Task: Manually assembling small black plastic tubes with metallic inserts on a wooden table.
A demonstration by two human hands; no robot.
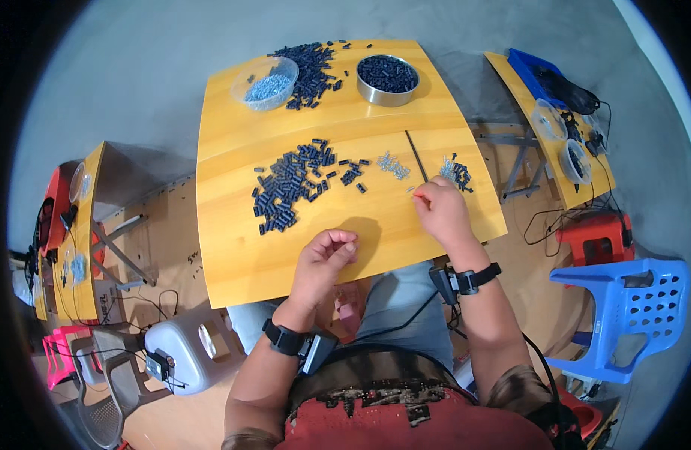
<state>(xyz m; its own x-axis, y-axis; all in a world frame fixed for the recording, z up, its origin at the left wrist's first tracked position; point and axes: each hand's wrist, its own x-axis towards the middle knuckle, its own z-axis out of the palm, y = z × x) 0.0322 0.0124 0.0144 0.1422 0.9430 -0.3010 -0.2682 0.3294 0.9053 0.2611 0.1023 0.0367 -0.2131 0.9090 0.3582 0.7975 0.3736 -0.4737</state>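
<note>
My left hand (pixel 326 259) is raised over the near edge of the yellow wooden table (pixel 240 262), its fingers curled and the thumb against them; anything in them is too small to make out. Further right, my right hand (pixel 443 214) is closed in a pinch at the tabletop, and what it grips, if anything, is hidden. Beyond it lies a thin black rod (pixel 415 154), beside small silvery metal pieces (pixel 392 166) and a mixed pile of silvery and black bits (pixel 456 174). A heap of short black cylindrical parts (pixel 285 187) spreads to the left.
At the back stand a clear bowl of small light-blue pieces (pixel 269 88), loose black parts (pixel 311 71) and a round metal tin of black parts (pixel 388 79). Side tables (pixel 98 225) flank mine. A blue plastic chair (pixel 623 315) is at the right, a white bin (pixel 184 352) at the left.
</note>
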